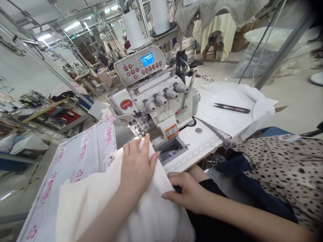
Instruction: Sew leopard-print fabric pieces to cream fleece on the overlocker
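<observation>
A soft cream-white fabric (pixel 101 195) drapes over the table's front and hangs toward my lap, its upper end at the presser foot of an overlock sewing machine (pixel 161 97). My left hand (pixel 137 164) lies palm down on this fabric, index finger stretched toward the needle area and thumb spread to the right. The other fingers bend slightly and press on the cloth. Lower right, my right hand (pixel 189 191) pinches the fabric's right edge, thumb on top; its other fingertips are partly hidden. The needle is too small to make out.
Thread snips (pixel 232 108) lie on a white surface (pixel 219 92) right of the machine. A ruler-marked plate (pixel 194 151) fronts the machine. Patterned plastic (pixel 83 151) covers the table's left side. Thread cones (pixel 133 28) stand behind. A person in spotted clothing (pixel 285 158) is close at right.
</observation>
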Demonstrator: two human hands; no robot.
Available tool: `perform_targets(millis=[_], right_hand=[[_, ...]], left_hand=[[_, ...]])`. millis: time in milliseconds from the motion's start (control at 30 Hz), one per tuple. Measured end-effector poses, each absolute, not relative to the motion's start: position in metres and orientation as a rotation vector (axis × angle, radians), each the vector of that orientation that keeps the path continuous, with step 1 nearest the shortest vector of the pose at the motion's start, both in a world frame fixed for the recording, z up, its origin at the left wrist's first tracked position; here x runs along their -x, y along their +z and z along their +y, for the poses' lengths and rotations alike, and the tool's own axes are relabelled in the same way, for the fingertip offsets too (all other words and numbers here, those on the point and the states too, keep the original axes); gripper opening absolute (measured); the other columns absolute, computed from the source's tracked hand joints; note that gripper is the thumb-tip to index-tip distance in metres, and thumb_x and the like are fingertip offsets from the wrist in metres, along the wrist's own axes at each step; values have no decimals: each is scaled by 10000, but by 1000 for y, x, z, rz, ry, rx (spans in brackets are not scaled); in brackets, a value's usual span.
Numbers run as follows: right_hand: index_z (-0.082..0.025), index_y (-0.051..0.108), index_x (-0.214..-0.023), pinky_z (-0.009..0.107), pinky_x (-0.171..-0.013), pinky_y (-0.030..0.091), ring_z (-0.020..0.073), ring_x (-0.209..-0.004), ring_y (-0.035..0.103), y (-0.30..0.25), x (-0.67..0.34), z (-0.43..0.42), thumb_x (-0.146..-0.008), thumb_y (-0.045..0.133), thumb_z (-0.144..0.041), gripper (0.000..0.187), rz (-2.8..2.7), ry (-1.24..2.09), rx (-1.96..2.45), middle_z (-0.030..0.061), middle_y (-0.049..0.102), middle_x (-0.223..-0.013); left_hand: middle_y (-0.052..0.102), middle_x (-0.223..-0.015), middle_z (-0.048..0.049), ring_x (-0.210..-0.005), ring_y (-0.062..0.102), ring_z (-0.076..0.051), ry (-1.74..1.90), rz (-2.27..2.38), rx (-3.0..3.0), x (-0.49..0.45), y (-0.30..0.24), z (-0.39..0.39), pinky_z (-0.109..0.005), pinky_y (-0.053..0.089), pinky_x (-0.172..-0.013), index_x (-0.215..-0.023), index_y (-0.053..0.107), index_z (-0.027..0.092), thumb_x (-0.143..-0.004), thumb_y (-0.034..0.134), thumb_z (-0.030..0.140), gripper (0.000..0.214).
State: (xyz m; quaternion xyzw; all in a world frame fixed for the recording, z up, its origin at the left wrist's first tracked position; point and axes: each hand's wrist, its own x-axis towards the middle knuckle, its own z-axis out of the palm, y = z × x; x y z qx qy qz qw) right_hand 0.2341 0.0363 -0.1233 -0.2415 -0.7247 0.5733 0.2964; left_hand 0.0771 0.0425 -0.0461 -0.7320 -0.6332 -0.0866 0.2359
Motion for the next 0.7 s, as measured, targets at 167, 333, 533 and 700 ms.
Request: perform_targets(millis=[167, 333, 533, 700], right_hand=[[-137, 591, -654, 248, -662, 418, 142, -682, 513, -125, -231, 41, -746, 622, -298, 188, -1932, 1499, 632, 22, 572, -729], [-133, 605, -739, 243, -651, 434, 148, -714, 528, -118, -239, 42, -733, 624, -321, 189, -1827, 1774, 598, 17, 577, -744], [-129, 605, -700, 224, -626, 413, 138, -703, 524, -96, -260, 46, -745, 621, -304, 181, -1959, 1779, 588, -2, 570, -700], [-132, 528, -566, 216, -563, 358, 110, -622, 491, -101, -255, 41, -794, 579, -336, 309, -2119, 1505, 522, 3, 517, -650]], left_hand=[[461, -968, -167, -946, 405, -278, -240, -1753, 2005, -77, -45, 45, -434, 398, -830, -1249, 465, 109, -817, 454, 425, 536], [525, -1087, -133, -1002, 456, -253, -369, -1786, 2140, -67, -33, 33, -410, 403, -876, -1222, 472, 146, -825, 459, 404, 474], [551, -1159, -51, -1060, 505, -195, -673, -2041, 2166, -54, -29, 19, -358, 416, -908, -1051, 510, 201, -846, 436, 337, 256], [544, -1150, -38, -1063, 495, -181, -700, -2042, 2257, -48, -29, 29, -336, 410, -891, -951, 523, 207, -851, 412, 284, 168]])
